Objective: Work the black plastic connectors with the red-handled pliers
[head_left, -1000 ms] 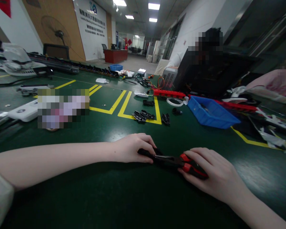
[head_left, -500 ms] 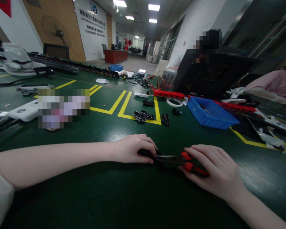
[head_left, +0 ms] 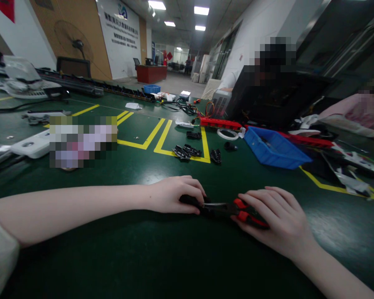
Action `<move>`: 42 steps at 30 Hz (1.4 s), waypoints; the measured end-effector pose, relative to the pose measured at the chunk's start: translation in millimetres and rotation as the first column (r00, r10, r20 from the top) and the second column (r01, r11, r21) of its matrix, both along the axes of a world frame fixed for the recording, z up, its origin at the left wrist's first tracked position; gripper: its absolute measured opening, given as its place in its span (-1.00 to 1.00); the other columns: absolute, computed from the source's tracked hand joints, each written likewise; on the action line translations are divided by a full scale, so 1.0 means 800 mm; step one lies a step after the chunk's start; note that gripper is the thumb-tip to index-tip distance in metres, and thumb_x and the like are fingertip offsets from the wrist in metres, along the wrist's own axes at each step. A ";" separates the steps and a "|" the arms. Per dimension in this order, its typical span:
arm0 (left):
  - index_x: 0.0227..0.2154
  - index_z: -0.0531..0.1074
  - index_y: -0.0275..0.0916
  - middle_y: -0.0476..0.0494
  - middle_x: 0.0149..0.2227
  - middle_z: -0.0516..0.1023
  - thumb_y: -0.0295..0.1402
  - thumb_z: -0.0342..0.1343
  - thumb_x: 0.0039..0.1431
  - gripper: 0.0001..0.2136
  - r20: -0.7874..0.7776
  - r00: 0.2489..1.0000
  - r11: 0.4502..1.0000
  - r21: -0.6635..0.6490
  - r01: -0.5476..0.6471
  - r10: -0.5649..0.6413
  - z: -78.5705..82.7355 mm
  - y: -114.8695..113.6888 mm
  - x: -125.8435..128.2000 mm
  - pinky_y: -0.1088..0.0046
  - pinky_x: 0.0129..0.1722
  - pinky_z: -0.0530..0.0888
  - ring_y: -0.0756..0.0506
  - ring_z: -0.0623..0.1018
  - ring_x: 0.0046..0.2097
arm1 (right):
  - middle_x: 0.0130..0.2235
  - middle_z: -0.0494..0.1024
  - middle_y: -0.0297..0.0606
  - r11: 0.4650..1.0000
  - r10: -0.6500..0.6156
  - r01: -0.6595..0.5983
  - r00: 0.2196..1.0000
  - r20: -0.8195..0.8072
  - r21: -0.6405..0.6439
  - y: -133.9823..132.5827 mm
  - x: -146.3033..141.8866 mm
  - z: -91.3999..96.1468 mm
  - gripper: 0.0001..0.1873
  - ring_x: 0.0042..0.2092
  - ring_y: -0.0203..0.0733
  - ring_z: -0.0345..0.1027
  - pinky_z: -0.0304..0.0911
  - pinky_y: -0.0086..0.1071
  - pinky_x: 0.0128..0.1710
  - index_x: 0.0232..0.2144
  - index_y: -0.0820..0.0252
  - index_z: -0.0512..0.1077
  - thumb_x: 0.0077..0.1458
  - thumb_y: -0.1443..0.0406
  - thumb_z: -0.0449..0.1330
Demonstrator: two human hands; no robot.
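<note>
My left hand lies curled on the green table, its fingers closed over a small black part. My right hand is wrapped round the red-and-black handles of a pair of pliers. The pliers lie low over the table with their dark jaws pointing left, meeting the black part under my left fingertips. How the jaws sit on the part is hidden by my fingers.
Several loose black parts lie on yellow floor-tape lines further back. A blue bin, a red strip and a tape ring stand at the right. Two other people sit at the far right. A white device lies at the left.
My right hand has shifted slightly, its fingers spreading a little over the pliers' handles. The left hand and the black part have stayed in place.
</note>
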State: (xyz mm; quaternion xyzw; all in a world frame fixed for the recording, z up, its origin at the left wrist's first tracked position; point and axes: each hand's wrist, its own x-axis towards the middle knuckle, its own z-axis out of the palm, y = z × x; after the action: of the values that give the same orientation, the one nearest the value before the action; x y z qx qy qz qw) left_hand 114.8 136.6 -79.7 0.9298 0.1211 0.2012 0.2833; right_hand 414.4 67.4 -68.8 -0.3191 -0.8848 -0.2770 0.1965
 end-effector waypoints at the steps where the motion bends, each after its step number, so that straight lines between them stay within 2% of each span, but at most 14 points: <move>1: -0.19 0.49 -0.25 -0.20 0.02 0.50 -0.40 0.22 0.22 -0.88 0.001 1.000 1.000 0.000 0.001 -0.001 0.000 0.000 0.000 0.31 0.00 0.41 -0.14 0.48 0.03 | -0.18 0.57 -0.07 1.000 0.001 -0.001 1.000 0.005 0.003 0.000 -0.001 0.000 -0.65 -0.17 -0.02 0.47 0.31 -0.07 -0.10 -0.05 0.26 0.38 0.12 0.24 0.25; 10: -0.22 0.50 -0.25 -0.18 0.00 0.51 -0.40 0.24 0.20 -0.89 0.019 1.000 1.000 0.015 0.007 -0.007 0.000 0.000 0.001 0.31 0.02 0.40 -0.13 0.49 0.01 | -0.21 0.56 -0.07 1.000 -0.010 0.011 1.000 0.020 -0.003 -0.001 -0.004 0.004 -0.76 -0.21 -0.03 0.43 0.31 -0.14 -0.19 -0.12 0.26 0.38 0.17 0.27 0.16; 14: -0.20 0.50 -0.25 -0.19 0.00 0.50 -0.40 0.23 0.21 -0.88 0.022 1.000 1.000 0.020 0.017 -0.018 0.000 -0.001 0.000 0.35 0.00 0.41 -0.12 0.49 0.01 | -0.19 0.55 -0.05 0.998 -0.020 0.022 0.999 0.027 -0.064 -0.001 0.000 0.002 -0.75 -0.18 -0.03 0.43 0.33 -0.20 -0.23 -0.12 0.27 0.39 0.13 0.33 0.12; 19: -0.18 0.49 -0.27 -0.22 0.02 0.47 -0.43 0.21 0.21 -0.87 0.028 1.000 0.999 0.032 0.007 -0.008 -0.002 -0.001 0.001 0.34 0.01 0.42 -0.14 0.49 0.02 | -0.21 0.53 -0.06 0.990 -0.003 0.003 1.000 -0.003 -0.143 0.001 0.001 -0.001 -0.75 -0.24 -0.09 0.42 0.34 -0.26 -0.28 -0.14 0.31 0.39 0.12 0.31 0.12; 23: -0.10 0.45 -0.27 -0.24 0.05 0.46 -0.43 0.20 0.22 -0.81 0.015 1.000 0.999 0.050 -0.001 0.000 -0.001 -0.003 0.001 0.33 0.03 0.43 -0.15 0.49 0.04 | -0.20 0.52 -0.06 0.982 -0.018 0.018 1.000 0.003 -0.190 0.002 0.002 -0.003 -0.74 -0.23 -0.10 0.42 0.37 -0.28 -0.27 -0.14 0.30 0.40 0.11 0.29 0.13; 28: -0.01 0.39 -0.25 -0.23 0.07 0.47 -0.38 0.22 0.21 -0.70 0.007 0.999 0.993 0.112 -0.043 0.042 0.000 -0.006 0.001 0.21 0.13 0.37 -0.18 0.44 0.11 | -0.20 0.52 -0.08 0.977 -0.039 0.036 0.999 -0.009 -0.210 0.003 0.005 -0.003 -0.73 -0.25 -0.10 0.43 0.39 -0.27 -0.30 -0.14 0.27 0.39 0.10 0.29 0.14; 32: -0.06 0.42 -0.27 -0.27 0.14 0.41 -0.41 0.20 0.22 -0.76 0.018 0.999 0.993 0.113 -0.029 0.027 0.000 -0.006 0.002 0.23 0.14 0.37 -0.17 0.40 0.15 | -0.20 0.53 -0.10 0.974 -0.039 0.034 0.999 -0.018 -0.224 0.004 0.004 -0.003 -0.73 -0.24 -0.11 0.43 0.40 -0.28 -0.30 -0.14 0.25 0.39 0.09 0.28 0.14; 42: -0.17 0.47 -0.27 -0.25 0.04 0.47 -0.47 0.18 0.23 -0.88 0.042 0.999 0.993 0.112 -0.023 0.019 -0.003 -0.004 0.002 0.27 0.05 0.45 -0.15 0.45 0.07 | -0.20 0.53 -0.11 0.977 -0.054 0.045 0.998 -0.037 -0.209 0.003 0.006 -0.005 -0.72 -0.24 -0.12 0.43 0.35 -0.29 -0.28 -0.14 0.25 0.40 0.08 0.28 0.17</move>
State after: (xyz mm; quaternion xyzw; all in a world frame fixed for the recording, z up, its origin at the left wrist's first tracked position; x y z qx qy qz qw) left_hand 116.5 133.2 -81.7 0.9387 0.1135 0.2296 0.2308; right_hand 419.2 69.8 -72.4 -0.3654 -0.8964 -0.1811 0.1737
